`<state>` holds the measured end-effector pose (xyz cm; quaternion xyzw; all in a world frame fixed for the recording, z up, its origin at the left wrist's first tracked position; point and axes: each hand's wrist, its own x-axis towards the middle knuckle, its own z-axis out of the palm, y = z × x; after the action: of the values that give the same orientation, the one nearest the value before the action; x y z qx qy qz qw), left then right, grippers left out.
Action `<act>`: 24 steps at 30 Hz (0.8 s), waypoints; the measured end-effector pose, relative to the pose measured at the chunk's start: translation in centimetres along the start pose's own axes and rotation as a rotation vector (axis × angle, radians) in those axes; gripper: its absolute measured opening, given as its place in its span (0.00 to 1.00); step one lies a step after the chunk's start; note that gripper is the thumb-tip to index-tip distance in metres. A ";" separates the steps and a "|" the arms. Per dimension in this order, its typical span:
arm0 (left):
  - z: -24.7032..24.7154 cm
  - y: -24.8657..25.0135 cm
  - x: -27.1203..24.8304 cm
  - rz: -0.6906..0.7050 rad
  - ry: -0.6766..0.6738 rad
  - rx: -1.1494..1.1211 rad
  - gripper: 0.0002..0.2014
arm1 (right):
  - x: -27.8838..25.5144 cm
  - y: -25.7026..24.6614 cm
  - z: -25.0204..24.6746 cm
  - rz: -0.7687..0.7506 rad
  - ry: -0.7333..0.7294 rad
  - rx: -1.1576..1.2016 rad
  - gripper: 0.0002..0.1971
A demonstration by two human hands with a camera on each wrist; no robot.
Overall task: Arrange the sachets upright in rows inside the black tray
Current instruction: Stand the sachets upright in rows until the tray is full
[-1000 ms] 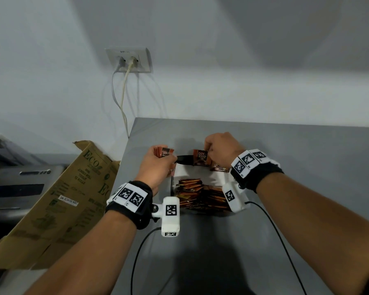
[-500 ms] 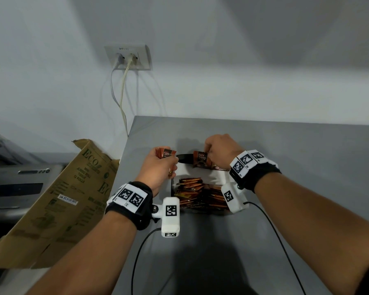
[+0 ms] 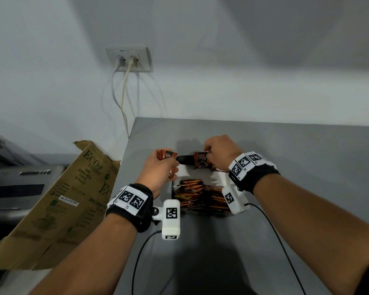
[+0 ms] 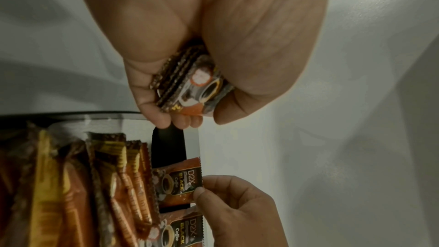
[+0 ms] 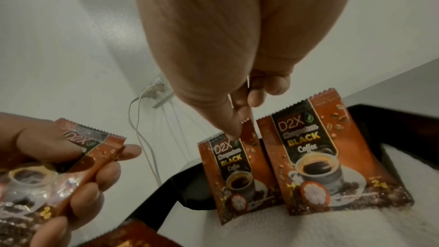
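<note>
At the far wall of the black tray (image 5: 392, 117) we're mid-row: our right hand (image 3: 218, 151) pinches the top edge of one D2X black coffee sachet (image 5: 234, 174) w/ thumb and forefinger, standing it against the wall just beside a second upright sachet (image 5: 332, 159). Both lean back slightly, long axis near vertical, serrated top edge up, printed face toward us, bottoms on the white liner (image 5: 344, 223).

Our left hand (image 3: 161, 171) is curled round a small stack of sachets (image 4: 190, 82), held above the tray's left rim, tops pointing up and away from us; exact count we can't tell.

Nearer us in the tray, a loose pile of sachets (image 3: 197, 193) lies flat or on edge, not yet in rows — so we judge the task early, approx. two standing.

Next move, we'd say: let go of the pinched sachet w/o it tipping fwd, then take one from the left-hand stack and seat it to the left, same orientation, face front. Thin foil packs slump easily, so each needs a neighbour or the wall behind it.

The tray sits on the grey bench (image 3: 307, 156).
</note>
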<state>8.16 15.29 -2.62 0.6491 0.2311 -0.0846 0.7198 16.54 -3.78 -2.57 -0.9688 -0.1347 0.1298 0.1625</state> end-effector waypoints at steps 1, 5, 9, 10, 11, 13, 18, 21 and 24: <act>0.0 0.0 0.0 -0.001 0.002 -0.001 0.14 | 0.0 0.0 -0.1 -0.006 0.002 0.001 0.08; 0.0 0.1 -0.1 -0.003 -0.006 0.003 0.14 | 0.1 0.0 -0.3 -0.003 -0.015 0.004 0.15; 0.0 0.1 -0.1 -0.010 -0.006 0.005 0.14 | 0.0 0.0 -0.7 -0.022 -0.051 0.013 0.14; 0.0 0.0 -0.1 -0.012 -0.007 0.009 0.15 | 0.0 0.0 -0.9 -0.029 -0.060 0.015 0.12; 0.0 0.0 -0.1 -0.014 -0.008 0.011 0.15 | 0.0 0.0 -1.0 -0.036 -0.066 0.017 0.11; 0.0 -0.1 0.0 -0.019 -0.006 0.013 0.15 | 0.1 0.0 -1.1 -0.041 -0.068 0.018 0.10; 0.1 -0.1 0.0 -0.024 -0.007 0.023 0.16 | 0.1 0.1 -1.0 -0.023 -0.086 0.008 0.09; 0.1 -0.2 -0.1 -0.028 -0.008 0.029 0.18 | 0.1 0.2 -0.8 -0.015 -0.073 0.017 0.10; 0.1 -0.3 0.0 -0.029 -0.006 0.024 0.17 | 0.3 0.4 -0.6 -0.016 -0.039 0.013 0.11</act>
<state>8.05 15.15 -2.84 0.6541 0.2372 -0.1000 0.7113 17.13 -4.23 -2.20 -0.9639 -0.1450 0.1480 0.1670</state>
